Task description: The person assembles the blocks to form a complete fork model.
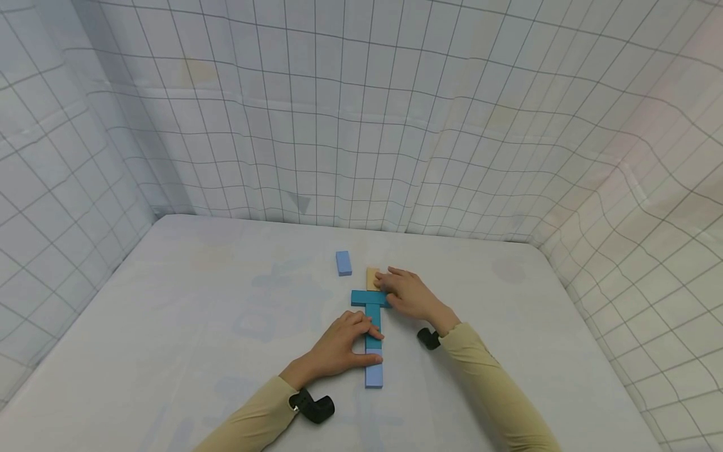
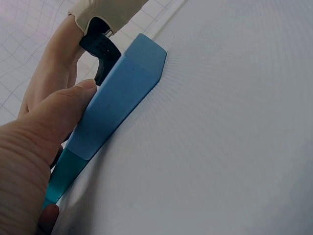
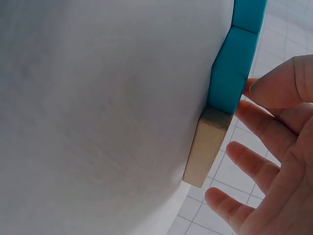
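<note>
Flat blocks lie in a row on the white tabletop. Nearest is a light blue block [image 1: 374,376], then a teal block [image 1: 373,314], a second teal block [image 1: 361,297] set crosswise, and a pale wooden block [image 1: 371,278] beyond it. My left hand [image 1: 337,345] is spread beside the row, its thumb on the light blue block [image 2: 110,103] and its fingertips at the lengthwise teal one. My right hand [image 1: 411,295] covers the crosswise block's right end. In the right wrist view, its thumb and forefinger touch the teal edge, and the other fingers extend by the wooden block [image 3: 208,147].
Another light blue block [image 1: 343,263] lies apart, beyond the row and to its left. White cloth [image 1: 339,125] with a dark grid hangs behind the table and along both sides. Black wrist cameras [image 1: 313,407] jut out under the sleeves.
</note>
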`<state>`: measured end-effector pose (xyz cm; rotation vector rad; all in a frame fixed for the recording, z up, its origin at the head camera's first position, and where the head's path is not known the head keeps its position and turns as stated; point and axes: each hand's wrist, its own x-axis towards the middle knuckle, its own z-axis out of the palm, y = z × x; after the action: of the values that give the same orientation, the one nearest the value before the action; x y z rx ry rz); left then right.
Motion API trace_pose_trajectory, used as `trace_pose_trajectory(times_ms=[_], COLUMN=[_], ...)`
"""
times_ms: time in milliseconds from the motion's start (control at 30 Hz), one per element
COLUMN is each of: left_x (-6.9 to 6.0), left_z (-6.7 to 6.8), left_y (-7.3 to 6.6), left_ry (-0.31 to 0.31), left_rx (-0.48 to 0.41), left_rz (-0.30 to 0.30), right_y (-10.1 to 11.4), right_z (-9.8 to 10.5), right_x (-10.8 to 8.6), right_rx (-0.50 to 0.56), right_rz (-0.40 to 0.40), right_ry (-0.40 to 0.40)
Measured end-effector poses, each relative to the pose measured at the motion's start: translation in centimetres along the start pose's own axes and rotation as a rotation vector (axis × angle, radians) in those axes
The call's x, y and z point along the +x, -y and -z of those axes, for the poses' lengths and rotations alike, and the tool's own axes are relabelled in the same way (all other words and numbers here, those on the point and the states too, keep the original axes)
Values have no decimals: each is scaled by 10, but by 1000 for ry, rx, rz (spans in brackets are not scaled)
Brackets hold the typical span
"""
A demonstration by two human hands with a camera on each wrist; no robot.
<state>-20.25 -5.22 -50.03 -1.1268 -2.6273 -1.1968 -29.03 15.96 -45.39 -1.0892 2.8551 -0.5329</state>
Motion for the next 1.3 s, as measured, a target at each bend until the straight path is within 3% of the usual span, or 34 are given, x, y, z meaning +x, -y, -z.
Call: trace_pose_trajectory(times_ms=[967, 1300], left_x=[0, -1], left_z=[-1, -1], left_y=[0, 0], left_ry=[0, -1], left_rx=[2, -3], left_rz=[15, 7], right_y=[9, 16], right_z=[-6, -5], right_x=[-8, -17], right_rx=[-96, -121], right_rz=[-33, 12], right_ry=[-10, -14])
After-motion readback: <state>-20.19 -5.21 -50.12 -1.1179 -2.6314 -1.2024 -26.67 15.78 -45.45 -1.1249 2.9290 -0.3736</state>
